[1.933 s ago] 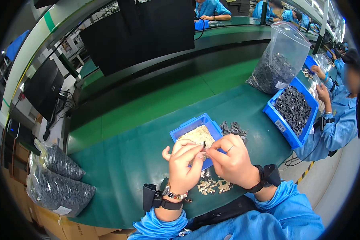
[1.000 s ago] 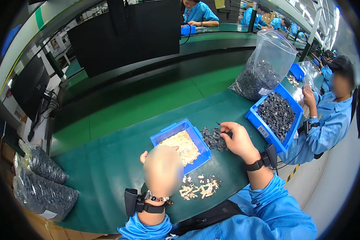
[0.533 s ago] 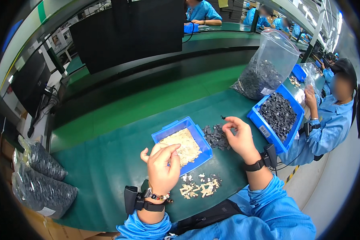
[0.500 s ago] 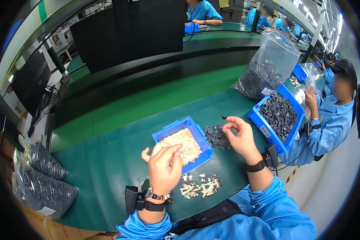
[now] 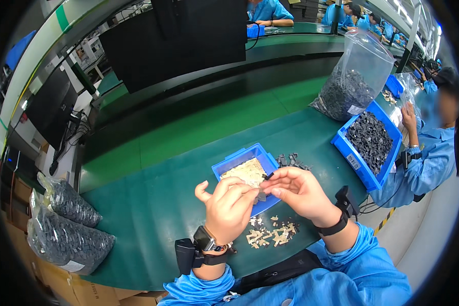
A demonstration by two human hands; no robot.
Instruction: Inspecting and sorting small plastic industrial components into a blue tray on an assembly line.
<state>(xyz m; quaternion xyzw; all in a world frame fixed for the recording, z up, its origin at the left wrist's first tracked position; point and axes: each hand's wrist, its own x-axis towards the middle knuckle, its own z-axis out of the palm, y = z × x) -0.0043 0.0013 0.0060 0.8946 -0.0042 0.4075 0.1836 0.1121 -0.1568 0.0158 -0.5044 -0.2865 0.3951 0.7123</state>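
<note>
My left hand (image 5: 230,206) is closed in a pinch over the near side of a small blue bin (image 5: 235,159). At its fingertips is a small grey piece (image 5: 261,196), blurred. My right hand (image 5: 305,196) meets it from the right, with a small black plastic part (image 5: 268,176) between its fingers. The fingertips of both hands are close together, partly hiding the pieces. Thin cream-coloured pieces (image 5: 247,172) fill the bin. Beyond my right hand lies a loose pile of black plastic parts (image 5: 292,160). Small cream and black pieces (image 5: 274,235) are scattered nearer to me.
A larger blue tray (image 5: 353,159) of black parts stands to the right, with a big clear bag (image 5: 348,89) of black parts behind it. Two filled bags (image 5: 74,239) sit at the left edge. A co-worker (image 5: 431,148) handles a clear bag at right.
My right hand has come in from over the black pile to my left hand, bringing the black part. The whole view has shifted slightly.
</note>
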